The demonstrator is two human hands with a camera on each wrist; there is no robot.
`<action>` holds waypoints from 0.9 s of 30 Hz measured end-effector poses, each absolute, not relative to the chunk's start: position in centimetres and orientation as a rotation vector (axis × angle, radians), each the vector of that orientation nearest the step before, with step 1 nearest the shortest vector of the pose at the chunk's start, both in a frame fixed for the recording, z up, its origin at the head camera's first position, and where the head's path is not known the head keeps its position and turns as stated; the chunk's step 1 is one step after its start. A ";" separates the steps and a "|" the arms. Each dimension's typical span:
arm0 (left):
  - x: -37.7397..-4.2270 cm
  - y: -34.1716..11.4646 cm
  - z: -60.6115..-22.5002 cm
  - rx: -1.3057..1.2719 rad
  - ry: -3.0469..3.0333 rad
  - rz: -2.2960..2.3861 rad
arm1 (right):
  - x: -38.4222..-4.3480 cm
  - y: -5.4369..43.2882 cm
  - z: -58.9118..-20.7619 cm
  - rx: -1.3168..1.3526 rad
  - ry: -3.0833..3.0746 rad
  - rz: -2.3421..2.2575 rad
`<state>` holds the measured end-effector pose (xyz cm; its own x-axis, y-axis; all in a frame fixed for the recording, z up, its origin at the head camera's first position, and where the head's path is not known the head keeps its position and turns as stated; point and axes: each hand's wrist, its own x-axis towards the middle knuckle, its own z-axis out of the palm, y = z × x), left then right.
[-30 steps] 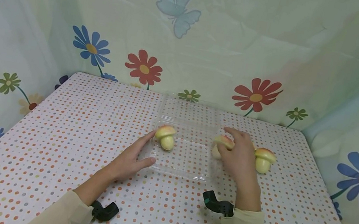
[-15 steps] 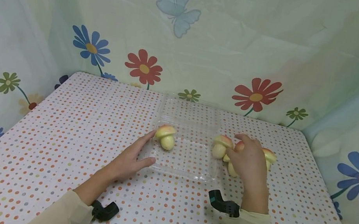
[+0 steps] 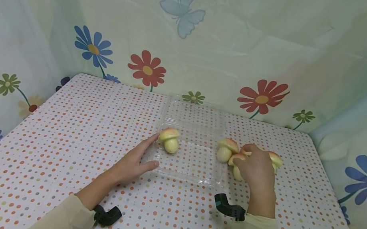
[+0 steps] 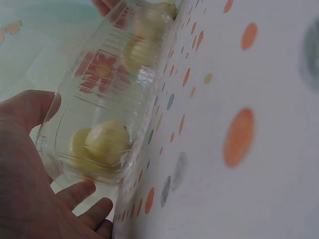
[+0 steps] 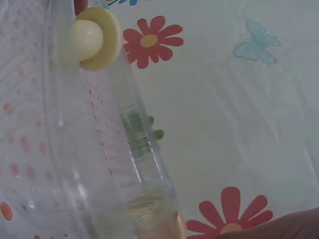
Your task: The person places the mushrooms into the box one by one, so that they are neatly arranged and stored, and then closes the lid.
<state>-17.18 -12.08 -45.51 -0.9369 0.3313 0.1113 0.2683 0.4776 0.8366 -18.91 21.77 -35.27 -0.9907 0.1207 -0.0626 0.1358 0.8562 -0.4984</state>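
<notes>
A clear plastic clamshell box [image 3: 191, 178] lies with its lid [image 3: 194, 112] folded back. One yellow toy mushroom [image 3: 169, 140] with a reddish cap sits at its left end, and another mushroom [image 3: 227, 150] overlaps its right edge. My left hand [image 3: 131, 164] rests at the box's left side, thumb apart from the outstretched fingers. In the left wrist view, the thumb and fingers lie around the box's end [image 4: 47, 142]. To the right of the box, my right hand [image 3: 258, 171] pinches a mushroom [image 3: 246, 150] between thumb and index finger, the hand hiding part of it.
A further mushroom [image 3: 237, 173] lies below the right fingertips, and one more [image 3: 275, 160] shows behind the right hand. The dotted tablecloth [image 3: 165, 225] spreads under everything. A flowered curtain [image 3: 218, 35] hangs along the back and sides.
My right hand has moved right, away from the mushroom at the box's right edge, to the mushrooms beside it, where its fingers have closed on one. The left hand has stayed put.
</notes>
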 end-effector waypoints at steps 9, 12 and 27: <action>-17.1 -12.1 -45.4 0.531 2.624 1.490 | -19.3 22.3 -36.8 0.274 3.006 -0.809; -17.1 -12.1 -45.4 0.530 2.621 1.495 | -19.4 22.3 -37.2 0.287 3.019 -0.790; -17.1 -12.1 -45.4 0.537 2.633 1.482 | -19.6 22.4 -37.6 0.273 3.049 -0.741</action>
